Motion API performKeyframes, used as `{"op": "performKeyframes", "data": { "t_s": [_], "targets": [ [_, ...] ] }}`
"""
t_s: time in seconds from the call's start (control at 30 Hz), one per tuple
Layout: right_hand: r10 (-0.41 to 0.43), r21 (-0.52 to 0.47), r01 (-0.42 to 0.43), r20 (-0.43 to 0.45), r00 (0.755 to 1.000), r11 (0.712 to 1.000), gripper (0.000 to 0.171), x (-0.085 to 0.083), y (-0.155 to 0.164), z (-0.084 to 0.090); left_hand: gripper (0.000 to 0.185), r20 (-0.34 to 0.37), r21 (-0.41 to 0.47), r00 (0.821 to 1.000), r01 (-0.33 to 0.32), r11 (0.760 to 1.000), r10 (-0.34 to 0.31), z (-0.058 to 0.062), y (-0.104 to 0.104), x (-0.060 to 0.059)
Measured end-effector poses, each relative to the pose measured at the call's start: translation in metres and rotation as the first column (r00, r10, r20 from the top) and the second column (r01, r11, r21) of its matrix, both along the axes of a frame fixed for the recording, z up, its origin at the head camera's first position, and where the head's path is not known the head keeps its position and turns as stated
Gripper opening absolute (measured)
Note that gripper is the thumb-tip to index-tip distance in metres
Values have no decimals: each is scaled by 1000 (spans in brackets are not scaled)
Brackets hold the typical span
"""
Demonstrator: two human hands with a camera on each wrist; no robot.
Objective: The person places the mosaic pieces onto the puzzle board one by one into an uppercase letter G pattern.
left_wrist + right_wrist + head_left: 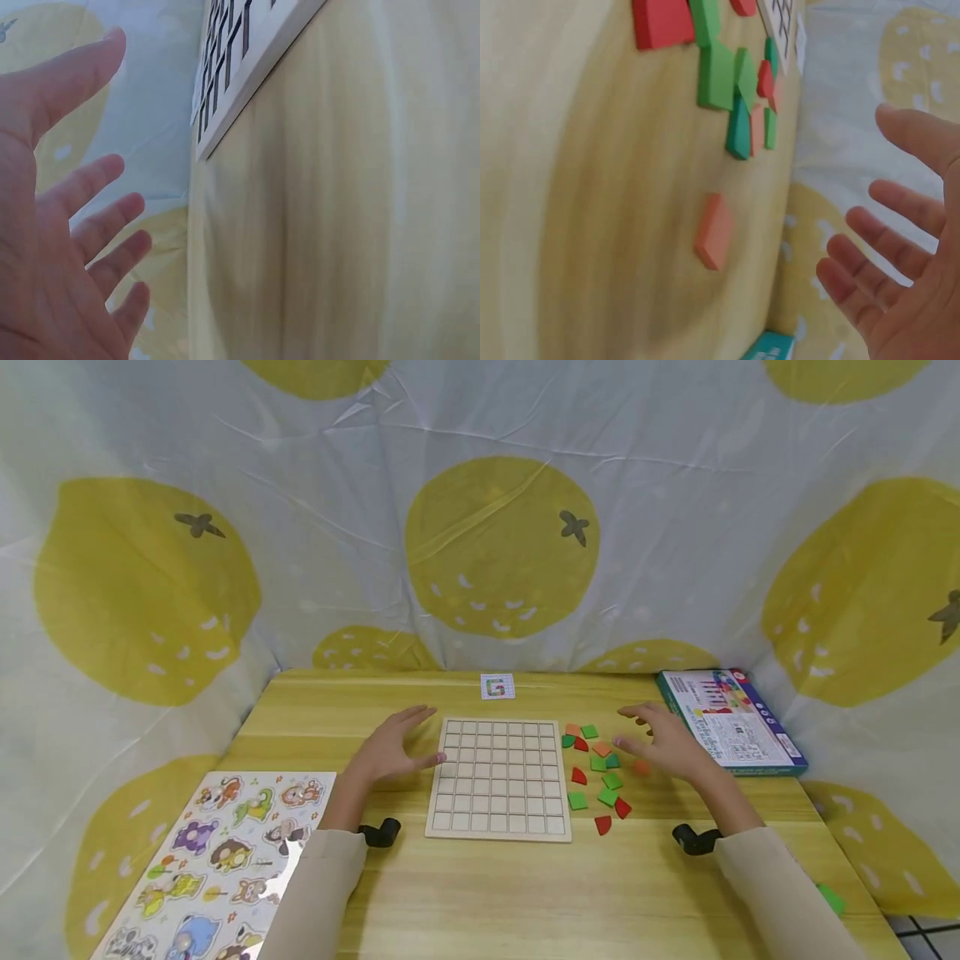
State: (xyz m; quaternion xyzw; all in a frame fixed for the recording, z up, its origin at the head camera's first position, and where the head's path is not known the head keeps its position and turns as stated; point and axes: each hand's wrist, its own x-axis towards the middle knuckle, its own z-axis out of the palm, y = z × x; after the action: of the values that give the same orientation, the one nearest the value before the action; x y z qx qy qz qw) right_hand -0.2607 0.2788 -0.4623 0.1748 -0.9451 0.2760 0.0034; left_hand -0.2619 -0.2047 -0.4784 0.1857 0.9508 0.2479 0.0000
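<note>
From the head view, we see our left hand (390, 752) beside the grid board (501, 778) and our right hand (663, 745) over the scattered tiles (600, 768) on the counter (480, 893), fingers released. At the left wrist, the spread fingers (90, 187) hold nothing. At the right wrist, an orange tile (715, 231) lies nearest; we judge picking one up comes next, needing a pinch.

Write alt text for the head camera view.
Two open hands, left hand and right hand, hover either side of an empty pale wooden grid board on a yellow wooden table, with small red, green and orange tiles scattered at its right.
</note>
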Motion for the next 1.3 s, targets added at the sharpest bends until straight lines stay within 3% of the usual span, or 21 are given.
{"op": "performKeyframes", "data": {
  "t_s": [0.2, 0.53, 0.9, 1.3],
  "targets": [
    [7, -25, -7, 1, 1000, 1000, 50, 6, -1, -15, 86, 57, 25, 998, 6, 1000, -7, -11, 5, 10],
    [-15, 5, 15, 20, 1000, 1000, 48, 16, 0, -35, 93, 76, 50, 997, 7, 999, -11, -32, 7, 15],
    [3, -19, -3, 28, 1000, 1000, 39, 18, 9, -46, 114, 79, 5, 990, 113, 994, -113, -38, 1, 20],
    [3, -18, -3, 24, 1000, 1000, 30, 11, 10, -49, 111, 93, 31, 989, 110, 993, -113, -38, -1, 18]
  ]
}}
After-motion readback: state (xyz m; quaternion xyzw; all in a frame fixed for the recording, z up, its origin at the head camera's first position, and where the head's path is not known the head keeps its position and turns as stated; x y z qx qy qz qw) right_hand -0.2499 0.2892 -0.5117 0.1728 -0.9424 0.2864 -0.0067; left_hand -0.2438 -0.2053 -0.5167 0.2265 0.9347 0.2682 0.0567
